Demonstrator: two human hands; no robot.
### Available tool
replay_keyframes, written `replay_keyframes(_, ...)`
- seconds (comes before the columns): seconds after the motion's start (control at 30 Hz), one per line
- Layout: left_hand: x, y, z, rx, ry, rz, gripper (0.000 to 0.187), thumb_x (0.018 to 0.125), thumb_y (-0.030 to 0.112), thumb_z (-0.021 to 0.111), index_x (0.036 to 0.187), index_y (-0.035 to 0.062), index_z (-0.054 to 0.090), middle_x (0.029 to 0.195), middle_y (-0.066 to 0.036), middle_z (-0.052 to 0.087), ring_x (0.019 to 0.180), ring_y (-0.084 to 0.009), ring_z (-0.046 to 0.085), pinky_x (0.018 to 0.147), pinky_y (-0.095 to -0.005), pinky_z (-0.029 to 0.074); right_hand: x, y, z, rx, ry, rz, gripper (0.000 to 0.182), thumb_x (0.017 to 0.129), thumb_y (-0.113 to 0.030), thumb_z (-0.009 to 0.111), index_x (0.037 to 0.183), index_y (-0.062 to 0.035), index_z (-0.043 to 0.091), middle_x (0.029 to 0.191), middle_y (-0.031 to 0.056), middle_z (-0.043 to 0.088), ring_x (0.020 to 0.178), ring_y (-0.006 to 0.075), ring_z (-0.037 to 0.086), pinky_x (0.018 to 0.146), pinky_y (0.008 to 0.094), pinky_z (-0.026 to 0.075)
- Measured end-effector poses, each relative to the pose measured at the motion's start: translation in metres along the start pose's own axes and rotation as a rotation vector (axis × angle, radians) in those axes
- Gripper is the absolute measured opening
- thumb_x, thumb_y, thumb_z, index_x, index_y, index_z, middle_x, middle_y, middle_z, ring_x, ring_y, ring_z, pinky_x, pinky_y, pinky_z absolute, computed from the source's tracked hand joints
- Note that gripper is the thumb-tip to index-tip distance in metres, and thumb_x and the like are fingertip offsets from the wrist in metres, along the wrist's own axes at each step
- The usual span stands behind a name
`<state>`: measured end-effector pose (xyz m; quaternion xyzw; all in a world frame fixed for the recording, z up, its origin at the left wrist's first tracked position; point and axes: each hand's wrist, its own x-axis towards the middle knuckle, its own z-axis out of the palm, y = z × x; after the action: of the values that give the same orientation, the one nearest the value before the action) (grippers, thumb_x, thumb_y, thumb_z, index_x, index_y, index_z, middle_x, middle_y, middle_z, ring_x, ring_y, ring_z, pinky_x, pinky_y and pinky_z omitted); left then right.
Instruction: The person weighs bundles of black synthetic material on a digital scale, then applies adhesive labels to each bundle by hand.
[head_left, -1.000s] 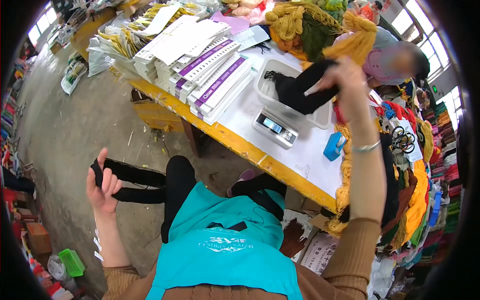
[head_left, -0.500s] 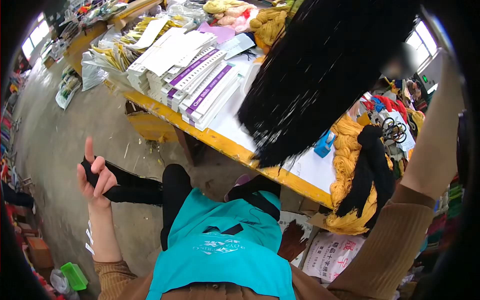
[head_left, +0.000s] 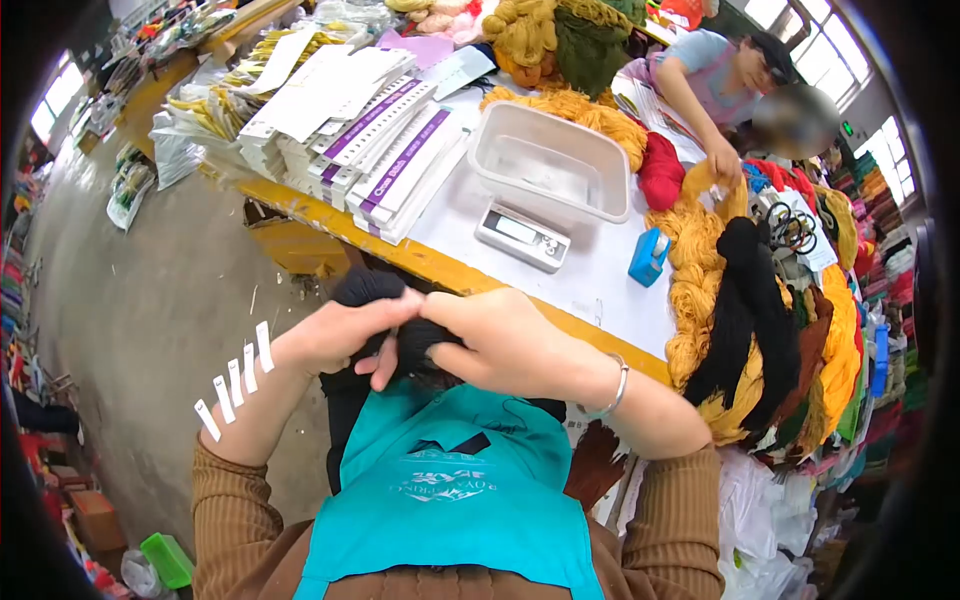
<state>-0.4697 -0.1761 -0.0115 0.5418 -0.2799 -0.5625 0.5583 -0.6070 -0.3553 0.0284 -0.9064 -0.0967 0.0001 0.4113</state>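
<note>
A hank of black thread (head_left: 368, 287) is bunched up in front of me, over my lap and just off the table's front edge. My left hand (head_left: 338, 328) is closed around its left part, the thumb reaching across. My right hand (head_left: 500, 338), a bangle at the wrist, grips the right part with curled fingers. My hands meet at the thumbs, and they hide much of the hank. White paper strips (head_left: 237, 383) are stuck along my left forearm.
On the yellow-edged table (head_left: 430, 262) are card stacks (head_left: 395, 170), a clear plastic tub (head_left: 545, 170), a digital scale (head_left: 522, 237) and a blue tape dispenser (head_left: 650, 256). Yellow hanks (head_left: 695, 280) and black hanks (head_left: 735, 320) lie right. Another person's hand (head_left: 722, 163) touches yellow thread.
My right hand has come down from high on the right, and the long black hank is now gathered low. My left hand has moved right to meet it, its fingers now closed.
</note>
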Motion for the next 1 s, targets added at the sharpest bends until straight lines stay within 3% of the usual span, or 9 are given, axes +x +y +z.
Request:
replay_keyframes(0.17,0.020,-0.012,0.011,-0.051,-0.291,-0.183,0.046,0.100,0.032,0.050,0.098,-0.0111,0.066,0.071,-0.011,0.067,0.038,-0.0106,0.049,0.034,-0.0220,0.032,-0.055,0.044,-0.007,0.345,-0.086,0.226,0.026,0.087,-0.008,0.064,0.112,-0.0030,0.062,0.091,0.0119,0.068,0.081,0.0175,0.065,0.074,0.0318,0.052)
replay_keyframes(0.27,0.026,-0.015,0.022,-0.058,-0.332,-0.206,0.043,0.100,0.032,0.051,0.097,-0.0089,0.066,0.072,-0.009,0.065,0.042,-0.0113,0.052,0.036,-0.0222,0.033,-0.092,0.095,-0.006,0.399,-0.017,0.204,0.032,0.088,-0.018,0.068,0.116,-0.0045,0.065,0.105,0.0101,0.070,0.098,0.0202,0.064,0.088,0.0332,0.051)
replay_keyframes(0.4,0.034,-0.019,0.028,0.000,-0.318,-0.175,0.037,0.102,0.031,0.050,0.097,-0.0022,0.065,0.076,-0.009,0.065,0.043,-0.0112,0.053,0.038,-0.0207,0.034,-0.146,0.212,-0.045,0.436,1.036,0.626,0.011,0.092,-0.016,0.063,0.098,-0.0078,0.068,0.095,0.0003,0.067,0.088,0.0101,0.061,0.075,0.0272,0.049)
replay_keyframes(0.5,0.041,-0.020,0.030,0.013,-0.294,-0.189,0.036,0.102,0.031,0.050,0.097,-0.0016,0.064,0.077,-0.009,0.066,0.044,-0.0109,0.053,0.038,-0.0207,0.035,-0.176,0.246,-0.070,0.420,1.336,0.730,0.009,0.093,-0.018,0.063,0.094,-0.0103,0.066,0.091,-0.0018,0.064,0.087,0.0072,0.058,0.073,0.0243,0.047)
replay_keyframes(0.6,0.046,-0.022,0.028,0.059,-0.287,-0.203,0.040,0.101,0.039,0.050,0.095,0.0022,0.065,0.073,-0.005,0.065,0.046,-0.0093,0.052,0.041,-0.0216,0.035,-0.140,0.195,-0.052,0.477,1.107,0.569,0.008,0.094,-0.015,0.062,0.096,-0.0078,0.065,0.093,0.0007,0.064,0.087,0.0075,0.058,0.075,0.0250,0.048)
replay_keyframes(0.67,0.055,-0.040,0.026,0.256,-0.241,-0.405,0.051,0.098,0.053,0.048,0.085,0.0079,0.068,0.064,-0.001,0.062,0.049,-0.0080,0.044,0.049,-0.0235,0.036,-0.104,0.147,-0.029,0.480,0.884,0.429,0.009,0.094,-0.010,0.061,0.096,-0.0030,0.066,0.096,0.0044,0.065,0.093,0.0113,0.061,0.083,0.0283,0.050)
replay_keyframes(0.73,0.061,-0.039,0.036,0.222,-0.300,-0.330,0.050,0.099,0.049,0.049,0.079,0.0071,0.067,0.064,-0.001,0.062,0.049,-0.0089,0.050,0.048,-0.0245,0.038,-0.065,0.097,-0.007,0.515,0.641,0.194,0.010,0.090,-0.007,0.063,0.096,0.0003,0.066,0.100,0.0053,0.066,0.092,0.0120,0.062,0.085,0.0266,0.049)
replay_keyframes(0.83,0.062,-0.028,0.053,0.285,-0.330,-0.349,0.046,0.100,0.039,0.050,0.073,0.0045,0.064,0.066,-0.002,0.065,0.050,-0.0087,0.055,0.049,-0.0248,0.041,-0.013,0.065,0.019,0.362,0.320,0.012,0.015,0.083,-0.007,0.067,0.096,0.0000,0.068,0.104,0.0129,0.067,0.105,0.0258,0.062,0.092,0.0354,0.048)
replay_keyframes(1.0,0.068,-0.048,0.056,0.381,-0.399,-0.419,0.043,0.100,0.041,0.054,0.081,0.0033,0.064,0.062,-0.003,0.063,0.049,-0.0109,0.055,0.051,-0.0248,0.044,0.048,0.057,0.049,0.473,-0.173,0.172,0.023,0.088,-0.016,0.066,0.100,0.0036,0.067,0.107,0.0110,0.065,0.093,0.0139,0.063,0.082,0.0292,0.052)
